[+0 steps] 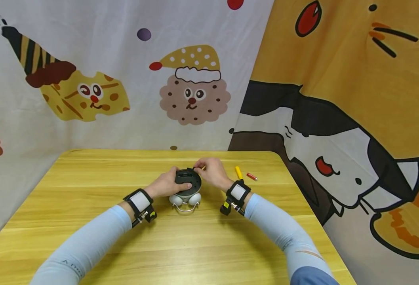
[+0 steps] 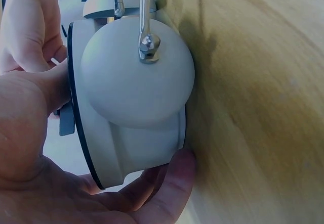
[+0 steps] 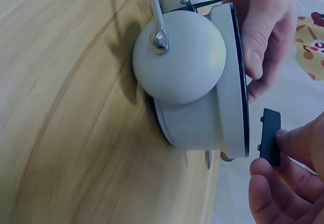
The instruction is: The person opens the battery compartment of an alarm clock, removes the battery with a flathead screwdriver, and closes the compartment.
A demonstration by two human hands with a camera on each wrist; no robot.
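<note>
A white twin-bell alarm clock lies face down on the wooden table, its black back up and its bells towards the person. My left hand grips it from the left, thumb across the back and fingers round the side. In the back, near the far edge, a slot-shaped recess shows. My right hand pinches a small black battery cover between thumb and fingers. Two little tabs stick out along one edge of the cover. It is held just off the clock's black back.
To the right of my right hand lie a yellow-handled tool, partly hidden by the wrist strap, and a red battery. A printed cartoon curtain hangs behind the table and along its right side.
</note>
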